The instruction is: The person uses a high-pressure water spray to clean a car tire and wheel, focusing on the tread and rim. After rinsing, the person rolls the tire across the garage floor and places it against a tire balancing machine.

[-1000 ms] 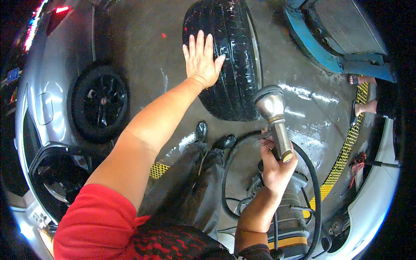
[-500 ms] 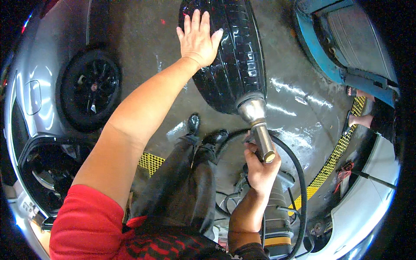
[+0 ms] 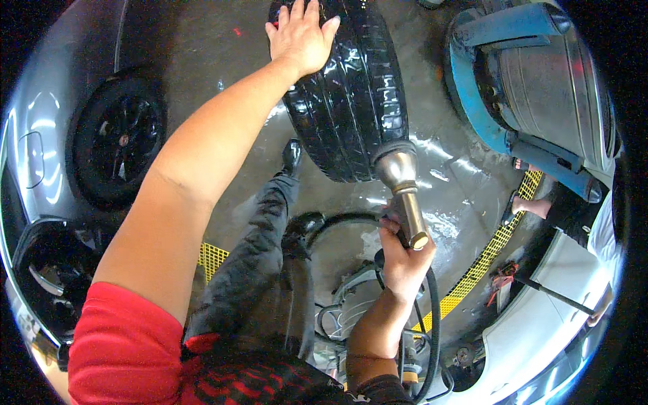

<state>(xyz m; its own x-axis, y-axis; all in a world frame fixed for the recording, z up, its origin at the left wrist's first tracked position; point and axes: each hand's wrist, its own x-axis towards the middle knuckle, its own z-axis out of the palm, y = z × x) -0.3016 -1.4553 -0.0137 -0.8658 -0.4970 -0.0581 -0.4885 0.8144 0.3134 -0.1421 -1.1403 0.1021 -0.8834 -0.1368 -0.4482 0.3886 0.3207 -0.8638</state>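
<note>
We're resting our left hand, splayed, on the black tire; we're gripping a bell-headed metal tool in our right hand, tire contact unclear.

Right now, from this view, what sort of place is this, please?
Probably a car workshop or wash bay: a silver car stands at left, a glossy black tyre is under the left hand, and yellow grating runs along the shiny, wet-looking floor.

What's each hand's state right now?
Left hand: open, fingers spread, laid on the tire.
Right hand: closed, holding the flared metal nozzle.
</note>
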